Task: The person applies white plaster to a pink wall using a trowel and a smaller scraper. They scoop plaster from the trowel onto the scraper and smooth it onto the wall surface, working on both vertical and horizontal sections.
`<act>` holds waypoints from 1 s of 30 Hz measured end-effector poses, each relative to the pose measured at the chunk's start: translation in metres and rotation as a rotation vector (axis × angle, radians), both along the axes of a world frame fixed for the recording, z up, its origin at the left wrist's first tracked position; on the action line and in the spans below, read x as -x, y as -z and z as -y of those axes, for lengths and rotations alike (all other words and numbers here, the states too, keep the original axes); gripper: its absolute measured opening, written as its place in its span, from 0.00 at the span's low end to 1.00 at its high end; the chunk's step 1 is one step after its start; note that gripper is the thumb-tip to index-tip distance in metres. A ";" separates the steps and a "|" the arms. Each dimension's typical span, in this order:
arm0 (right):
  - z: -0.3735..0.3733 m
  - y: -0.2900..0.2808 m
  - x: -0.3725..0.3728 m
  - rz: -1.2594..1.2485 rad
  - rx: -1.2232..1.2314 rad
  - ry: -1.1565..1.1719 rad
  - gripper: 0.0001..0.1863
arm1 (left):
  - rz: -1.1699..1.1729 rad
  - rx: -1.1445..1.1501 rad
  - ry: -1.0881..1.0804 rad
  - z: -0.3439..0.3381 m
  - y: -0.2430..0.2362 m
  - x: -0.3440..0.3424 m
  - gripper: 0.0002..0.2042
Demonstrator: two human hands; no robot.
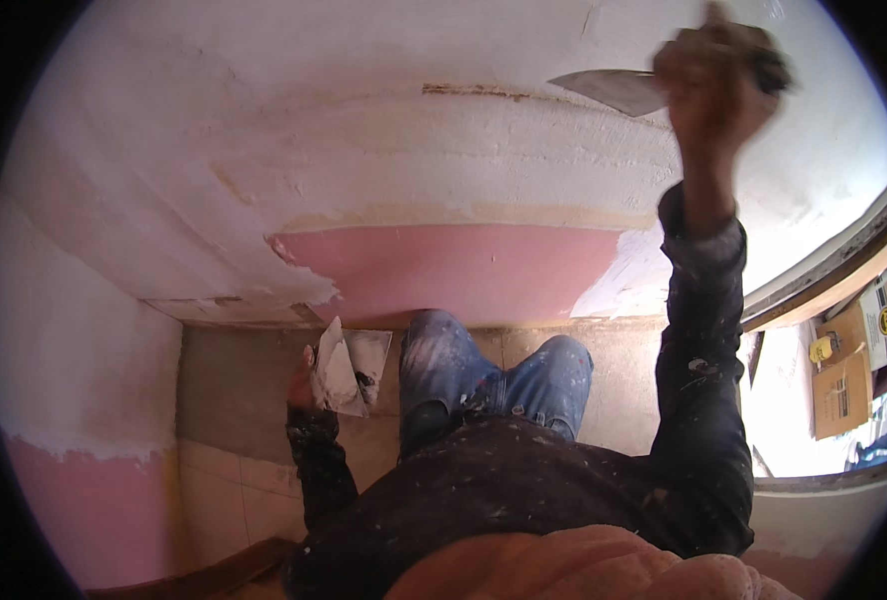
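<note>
Head view: at three o'clock, past a door frame (834,262), brown cardboard boxes (844,390) stand, one bearing a round yellow-and-black label; a small yellow container (822,349) sits beside them. The wall (264,130) is white plaster over a pink patch (454,265); the floor (234,400) is tiled. At one o'clock the right hand (714,70) is closed around a broad trowel (614,90) laid on the wall. At eight o'clock the left hand (302,385) grips two plaster-smeared blades (349,370).

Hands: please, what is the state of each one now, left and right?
Left hand: closed on a plaster-smeared trowel, held low by the knee.
Right hand: closed on a putty knife, raised against the wall.
</note>
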State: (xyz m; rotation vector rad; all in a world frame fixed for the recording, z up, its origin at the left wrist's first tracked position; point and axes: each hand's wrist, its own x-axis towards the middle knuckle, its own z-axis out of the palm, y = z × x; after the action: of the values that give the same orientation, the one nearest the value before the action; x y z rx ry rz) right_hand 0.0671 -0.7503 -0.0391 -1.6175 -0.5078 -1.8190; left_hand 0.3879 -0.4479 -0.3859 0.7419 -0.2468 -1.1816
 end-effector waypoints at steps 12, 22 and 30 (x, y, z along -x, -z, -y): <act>0.002 0.002 0.011 -0.221 0.107 -0.019 0.05 | 0.019 -0.004 0.036 0.000 0.011 -0.008 0.21; 0.011 0.010 0.002 -0.230 0.143 -0.130 0.02 | -0.042 0.106 0.150 0.002 -0.009 -0.007 0.21; 0.009 0.013 0.003 -0.116 0.066 -0.183 0.03 | 0.064 0.038 0.047 0.002 0.000 -0.007 0.21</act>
State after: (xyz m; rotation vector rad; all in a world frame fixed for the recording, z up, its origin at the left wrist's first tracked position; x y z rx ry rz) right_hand 0.0636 -0.7592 -0.0526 -1.6516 -0.6470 -1.5798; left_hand 0.3949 -0.4502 -0.3864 0.7442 -0.3409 -1.1958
